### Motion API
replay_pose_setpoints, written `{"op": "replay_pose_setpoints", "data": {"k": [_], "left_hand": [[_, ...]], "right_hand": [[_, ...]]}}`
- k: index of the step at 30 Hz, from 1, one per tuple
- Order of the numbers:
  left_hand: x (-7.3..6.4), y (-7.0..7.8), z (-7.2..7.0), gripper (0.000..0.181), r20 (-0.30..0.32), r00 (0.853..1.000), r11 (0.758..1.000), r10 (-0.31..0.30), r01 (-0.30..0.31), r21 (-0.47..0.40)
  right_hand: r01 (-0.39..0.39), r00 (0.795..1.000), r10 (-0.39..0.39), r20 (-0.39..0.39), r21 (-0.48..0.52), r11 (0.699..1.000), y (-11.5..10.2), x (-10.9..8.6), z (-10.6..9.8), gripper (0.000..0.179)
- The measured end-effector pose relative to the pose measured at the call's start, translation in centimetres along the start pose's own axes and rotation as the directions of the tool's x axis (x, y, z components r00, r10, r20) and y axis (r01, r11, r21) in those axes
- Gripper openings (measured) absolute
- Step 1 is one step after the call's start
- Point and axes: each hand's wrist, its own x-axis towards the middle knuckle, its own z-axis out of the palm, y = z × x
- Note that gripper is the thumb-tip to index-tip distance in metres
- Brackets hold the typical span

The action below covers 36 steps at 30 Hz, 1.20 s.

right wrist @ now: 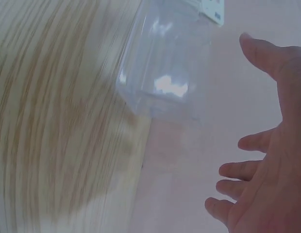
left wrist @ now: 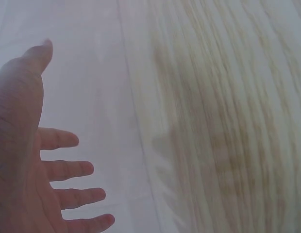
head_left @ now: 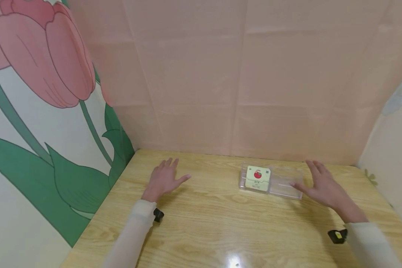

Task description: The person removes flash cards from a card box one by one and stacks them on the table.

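Card with a red fruit picture [head_left: 258,176] sits in the left half of the clear plastic tray [head_left: 284,188], near the counter's [head_left: 201,230] far edge. Right hand [head_left: 325,190] spread, grasping nothing, just beside the tray's right end; left hand [head_left: 163,179] likewise released, well apart. My judgement: light, even side pressure, tray kept level, lest the card slide.

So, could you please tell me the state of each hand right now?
Left hand: open, holding nothing.
Right hand: open, holding nothing, near the clear tray.
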Motion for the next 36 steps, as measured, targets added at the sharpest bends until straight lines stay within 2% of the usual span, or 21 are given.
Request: {"op": "replay_pose_setpoints", "data": {"k": [10, 18, 27, 36], "left_hand": [[0.9, 1.1, 0.2, 0.105, -0.026, 0.999, 1.000, 0.030, -0.029, 0.003], [1.0, 1.5, 0.0, 0.103, -0.046, 0.999, 0.999, 0.027, -0.028, -0.018], [0.8, 2.2, 0.8, 0.102, -0.019, 0.999, 0.998, 0.048, -0.049, -0.028], [1.2, 3.1, 0.9, 0.100, -0.035, 0.998, 0.998, 0.057, -0.058, -0.034]], "right_hand": [[-0.004, 1.000, 0.004, -0.007, 0.021, 1.000, -1.7, 0.8, 0.8, 0.105], [0.003, 1.000, -0.003, -0.015, 0.028, 1.000, -2.7, 1.3, 1.3, 0.103], [0.021, 1.000, -0.020, -0.023, 0.048, 0.999, -3.9, 1.0, 2.3, 0.094], [0.016, 1.000, -0.017, 0.019, 0.054, 0.998, -5.1, 1.5, 2.8, 0.088]]}}
